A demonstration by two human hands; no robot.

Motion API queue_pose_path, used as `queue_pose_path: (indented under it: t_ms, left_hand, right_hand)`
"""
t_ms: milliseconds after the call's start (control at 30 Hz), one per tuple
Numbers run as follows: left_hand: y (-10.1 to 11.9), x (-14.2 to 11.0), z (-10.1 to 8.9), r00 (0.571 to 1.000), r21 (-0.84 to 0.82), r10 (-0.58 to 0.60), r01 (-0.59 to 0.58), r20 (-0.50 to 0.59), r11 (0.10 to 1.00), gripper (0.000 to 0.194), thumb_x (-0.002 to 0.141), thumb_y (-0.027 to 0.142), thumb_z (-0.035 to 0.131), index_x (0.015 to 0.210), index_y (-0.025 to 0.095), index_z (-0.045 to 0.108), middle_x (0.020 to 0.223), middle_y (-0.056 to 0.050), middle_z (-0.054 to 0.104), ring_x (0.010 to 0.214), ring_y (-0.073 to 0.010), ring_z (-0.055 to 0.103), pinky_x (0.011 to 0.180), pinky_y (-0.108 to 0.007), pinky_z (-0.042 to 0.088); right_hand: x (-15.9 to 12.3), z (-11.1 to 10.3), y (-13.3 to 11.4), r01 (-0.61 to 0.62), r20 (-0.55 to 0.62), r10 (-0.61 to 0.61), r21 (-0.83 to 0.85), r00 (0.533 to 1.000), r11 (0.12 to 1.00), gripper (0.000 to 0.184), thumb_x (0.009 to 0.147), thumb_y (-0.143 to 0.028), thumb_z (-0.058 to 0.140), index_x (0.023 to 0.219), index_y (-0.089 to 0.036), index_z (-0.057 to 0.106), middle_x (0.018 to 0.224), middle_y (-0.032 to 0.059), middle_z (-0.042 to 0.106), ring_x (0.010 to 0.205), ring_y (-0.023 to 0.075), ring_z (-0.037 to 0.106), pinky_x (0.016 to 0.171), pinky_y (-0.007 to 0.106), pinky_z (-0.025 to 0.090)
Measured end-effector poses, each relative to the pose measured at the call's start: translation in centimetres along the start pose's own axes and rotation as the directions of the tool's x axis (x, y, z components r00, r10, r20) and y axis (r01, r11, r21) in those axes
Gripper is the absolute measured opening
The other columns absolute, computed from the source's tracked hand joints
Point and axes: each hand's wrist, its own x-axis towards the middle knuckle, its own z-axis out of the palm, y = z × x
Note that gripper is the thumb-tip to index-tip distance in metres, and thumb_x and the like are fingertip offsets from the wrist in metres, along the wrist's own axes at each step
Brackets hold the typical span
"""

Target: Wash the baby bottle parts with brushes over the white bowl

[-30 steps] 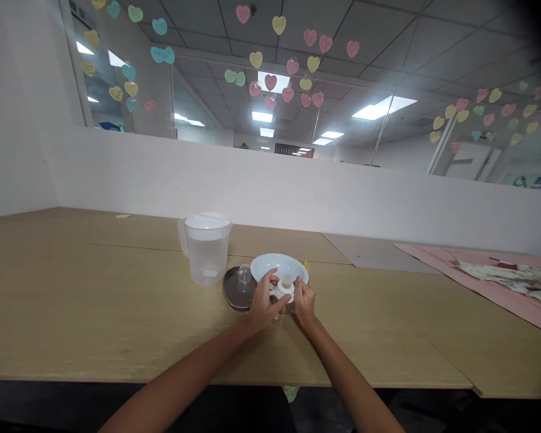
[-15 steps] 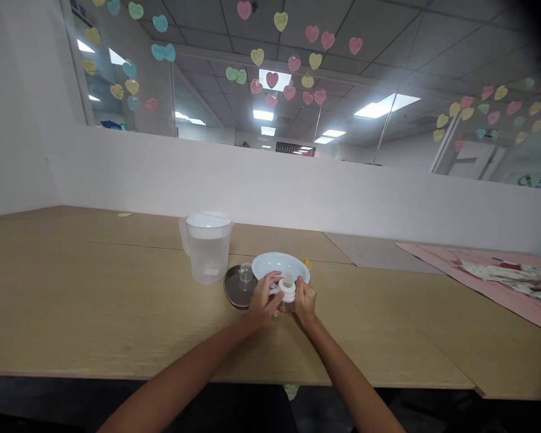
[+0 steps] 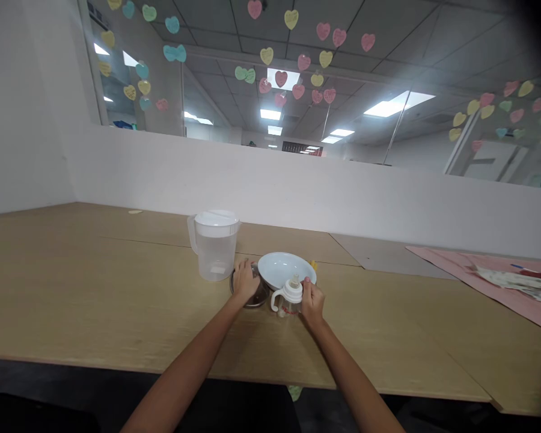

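A baby bottle (image 3: pixel 291 294) with a white collar, a pale teat, red markings and two handles is held near the table by my right hand (image 3: pixel 313 300), whose fingers are wrapped around its right handle. The white left handle is free. Over a dark round lid or plate (image 3: pixel 262 296), my left hand (image 3: pixel 246 281) has its fingers curled down where the clear domed bottle cap stood; the hand now hides that cap. A pale oval bowl (image 3: pixel 279 270) sits just behind the bottle.
A lidded clear pitcher (image 3: pixel 216 249) holding clear liquid stands behind my left hand. Something yellow (image 3: pixel 314 265) shows beyond the bowl. At the right, a pink cloth (image 3: pixel 460 279) has a crumpled whitish item on it. A white wall (image 3: pixel 275 180) with windows runs behind the table (image 3: pixel 139 300).
My left hand has let go of the bottle's left handle and moved left onto the clear cap over the dark plate. My right hand still holds the bottle. The view has shifted slightly.
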Motion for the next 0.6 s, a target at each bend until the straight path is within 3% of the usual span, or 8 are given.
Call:
queue_pose_path:
  t_ms: [133,300,500,600]
  left_hand:
    - [-0.4,-0.2,0.1,0.996,0.084,-0.005,-0.002,0.089,0.996,0.031,0.066,0.012,0.051,0.097,0.016,0.051,0.100,-0.011,0.055,0.095,-0.0225,0.053,0.083,-0.033,0.040]
    - [-0.2,-0.4,0.0,0.995,0.145,-0.029,0.015,0.092,0.989,0.031,0.065,0.011,0.051,0.096,0.014,0.050,0.101,-0.013,0.052,0.088,-0.0234,0.055,0.075,-0.034,0.042]
    - [0.4,0.0,-1.5,0.992,0.169,-0.080,0.095,-0.095,0.981,0.034,0.070,0.026,0.055,0.098,0.010,0.044,0.098,-0.014,0.048,0.097,-0.0294,0.049,0.080,-0.042,0.039]
    - [1.2,-0.3,-2.2,0.970,0.056,0.032,-0.019,-0.241,0.998,0.035,0.077,0.031,0.048,0.105,0.012,0.038,0.103,-0.013,0.045,0.102,-0.0253,0.045,0.087,-0.040,0.037]
  right_hand:
    - [0.0,0.0,-0.1,-0.002,0.005,0.002,-0.008,1.000,1.000,0.049,0.087,-0.041,0.032,0.049,-0.014,0.046,0.045,-0.0025,0.040,0.045,0.0090,0.036,0.046,0.023,0.028]
    - [0.0,-0.1,-0.2,-0.005,0.005,0.005,-0.017,1.000,1.000,0.050,0.088,-0.043,0.030,0.048,-0.014,0.045,0.044,-0.0028,0.038,0.045,0.0088,0.036,0.046,0.023,0.028]
    - [0.1,0.0,-0.1,0.014,0.001,-0.014,-0.002,1.000,1.000,0.048,0.087,-0.042,0.032,0.049,-0.015,0.044,0.044,-0.0032,0.037,0.045,0.0087,0.035,0.045,0.023,0.028]
    - [0.1,0.1,-0.1,0.028,-0.007,-0.028,0.009,1.000,1.000,0.048,0.087,-0.041,0.033,0.048,-0.015,0.043,0.044,-0.0033,0.036,0.044,0.0086,0.034,0.046,0.023,0.028]
